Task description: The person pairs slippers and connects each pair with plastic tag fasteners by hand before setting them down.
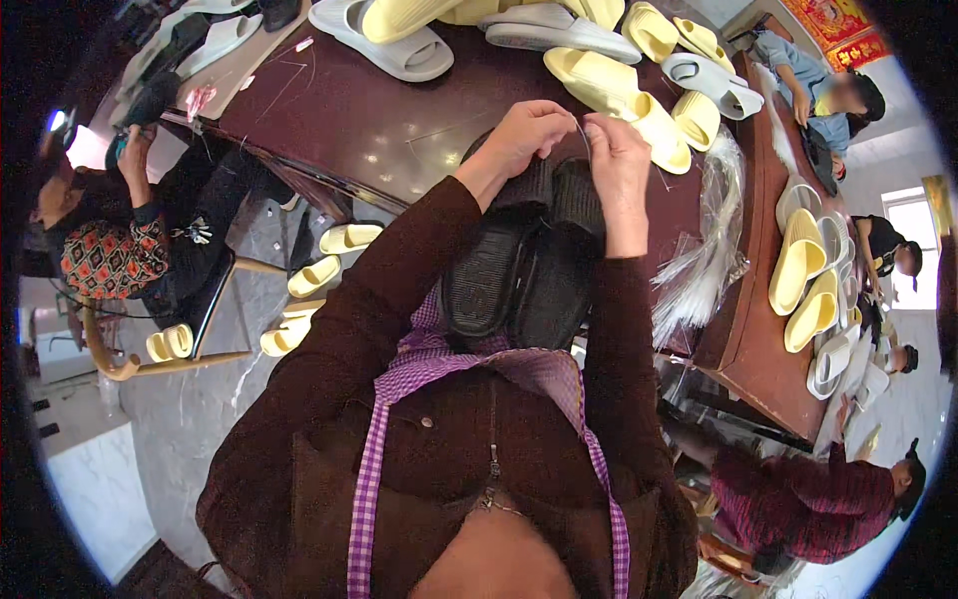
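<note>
- Strand (579,127): thin, fine, pinched between the left hand (529,135) and the right hand (617,155).
- Black slippers (484,285): ribbed, at least 2, side by side, touching, toward the body from the strand.

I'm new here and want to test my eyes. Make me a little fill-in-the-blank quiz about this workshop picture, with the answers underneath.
1. The slippers between the person's forearms are ____ in colour.
2. The person's checked apron is white and ____.
3. The bundle of clear strands lies to the ____ of the left hand and right hand.

Missing words: black; purple; right.
</note>
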{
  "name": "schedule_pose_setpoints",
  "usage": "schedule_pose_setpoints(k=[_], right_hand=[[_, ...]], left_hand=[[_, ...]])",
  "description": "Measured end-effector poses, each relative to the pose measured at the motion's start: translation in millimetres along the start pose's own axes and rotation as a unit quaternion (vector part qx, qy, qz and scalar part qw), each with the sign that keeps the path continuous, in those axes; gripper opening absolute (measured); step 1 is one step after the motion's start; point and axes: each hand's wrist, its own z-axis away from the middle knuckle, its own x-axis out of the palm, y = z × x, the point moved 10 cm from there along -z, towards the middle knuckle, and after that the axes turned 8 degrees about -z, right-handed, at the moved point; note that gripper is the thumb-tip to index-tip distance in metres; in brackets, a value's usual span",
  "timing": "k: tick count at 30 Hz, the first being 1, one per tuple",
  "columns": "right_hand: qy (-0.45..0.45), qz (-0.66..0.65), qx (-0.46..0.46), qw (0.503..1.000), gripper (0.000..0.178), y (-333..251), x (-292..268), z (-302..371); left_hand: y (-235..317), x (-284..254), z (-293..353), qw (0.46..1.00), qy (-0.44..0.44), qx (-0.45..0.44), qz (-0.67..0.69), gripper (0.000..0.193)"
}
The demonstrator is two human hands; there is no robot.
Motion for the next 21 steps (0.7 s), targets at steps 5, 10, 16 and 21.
schedule_pose_setpoints(k=[5,10,16,21], right_hand=[[-0.059,-0.027,0.090,0.994,0.013,-49.4,-35.8,26.2],[-0.190,0.005,0.129,0.973,0.022,-55.3,-2.1,95.3],[-0.152,0.134,0.181,0.962,0.043,-35.0,18.0,106.1],[-0.086,0.160,0.165,0.970,0.037,-25.1,-0.5,102.2]], left_hand=[[-1.5,-27.9,-3.8,0.996,0.079,0.007,-0.034,0.016],[1.6,-28.8,1.0,0.987,0.151,0.003,-0.057,0.024],[43.3,-26.6,27.3,0.977,0.158,0.056,-0.133,0.025],[79.8,-20.3,59.3,0.974,0.132,0.098,-0.153,0.022]])
